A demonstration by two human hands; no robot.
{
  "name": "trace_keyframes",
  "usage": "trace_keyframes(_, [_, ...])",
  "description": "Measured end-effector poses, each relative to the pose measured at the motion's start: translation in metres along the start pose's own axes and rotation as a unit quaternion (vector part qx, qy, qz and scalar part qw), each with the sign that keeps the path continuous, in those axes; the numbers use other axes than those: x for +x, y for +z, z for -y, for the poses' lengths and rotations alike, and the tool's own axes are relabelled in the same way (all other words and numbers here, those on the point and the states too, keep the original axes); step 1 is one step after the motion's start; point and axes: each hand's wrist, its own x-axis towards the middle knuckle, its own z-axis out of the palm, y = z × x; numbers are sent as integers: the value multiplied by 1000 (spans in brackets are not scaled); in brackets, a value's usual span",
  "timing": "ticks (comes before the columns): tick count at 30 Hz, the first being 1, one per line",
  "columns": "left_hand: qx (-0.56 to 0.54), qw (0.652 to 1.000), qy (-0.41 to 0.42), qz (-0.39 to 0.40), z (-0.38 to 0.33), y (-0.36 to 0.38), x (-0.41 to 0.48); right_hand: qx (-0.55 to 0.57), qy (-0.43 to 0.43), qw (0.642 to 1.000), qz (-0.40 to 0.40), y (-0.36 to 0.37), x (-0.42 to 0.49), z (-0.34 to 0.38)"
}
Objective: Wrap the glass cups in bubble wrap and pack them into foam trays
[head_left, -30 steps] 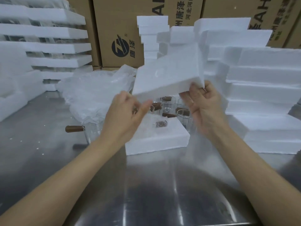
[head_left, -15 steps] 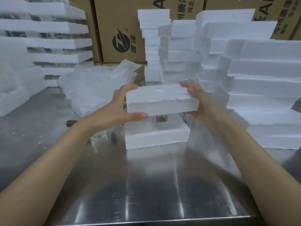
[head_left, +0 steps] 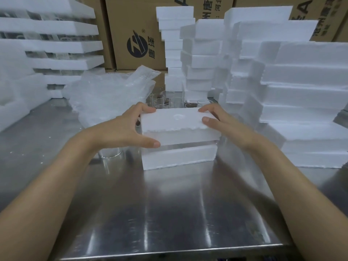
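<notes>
**Q:** Head view, centre of the frame: what do I hold, and where is the work?

**A:** My left hand [head_left: 130, 129] and right hand [head_left: 220, 123] each grasp one end of the upper foam tray [head_left: 178, 127], fingers over its top, thumbs on its near face. It sits over the lower foam tray [head_left: 178, 157] on the table [head_left: 169, 213], with a narrow gap between them where wrapped glass seems to show. Loose glass cups [head_left: 165, 98] stand behind the trays; one more glass cup [head_left: 111, 157] stands just beside the lower tray, under my left wrist. The bubble wrap [head_left: 111, 95] lies at centre left.

**Q:** What could go wrong from here?

**A:** I judge three risks. If the upper tray comes down out of line, its pockets may miss the cups and pressing could crack glass or crumble foam. Uneven pressure from either hand may tilt it and jam one end. My left forearm could also knock the nearby cup over.
</notes>
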Motion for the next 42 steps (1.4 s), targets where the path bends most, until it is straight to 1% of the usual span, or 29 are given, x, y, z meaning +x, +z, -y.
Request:
trace_keyframes(4, [56,998,-27,10,-2,0,-2,8,-7,1000,9,-4,-2,1])
trace_keyframes(8, [145,988,-57,-3,-1,4,-2,-7,5,1000,21,-5,-2,1])
trace_keyframes(11, [159,985,-67,-9,-1,4,-2,-30,4,999,12,-6,-2,3])
trace_keyframes(16, [159,986,-51,0,-4,1,-5,-70,-21,997,-6,-7,-7,6])
trace_keyframes(19, [153,986,-60,17,-4,-1,-8,-88,-32,996,4,-10,-6,4])
trace_keyframes(23, [156,984,-84,34,-6,-2,-9,-116,-26,993,18,-14,-2,0])
trace_keyframes(26, [181,981,-66,19,-8,-1,-9,-106,-28,994,20,-13,-1,0])
trace_keyframes(30, [237,970,-42,-24,-13,0,-11,-129,-25,991,23,-15,-1,-3])
trace_keyframes(33, [247,968,-27,-20,-16,0,-10,-127,-20,991,21,-17,-2,-2])
trace_keyframes(35, [227,974,-21,-9,-18,0,-9,-123,-12,992,17,-19,-2,-1])
trace_keyframes(39, [184,983,-8,-5,-20,8,-9,-62,32,996,61,-30,-9,0])
trace_keyframes(42, [170,984,-36,27,-21,13,-8,-10,54,996,73,-36,-14,0])
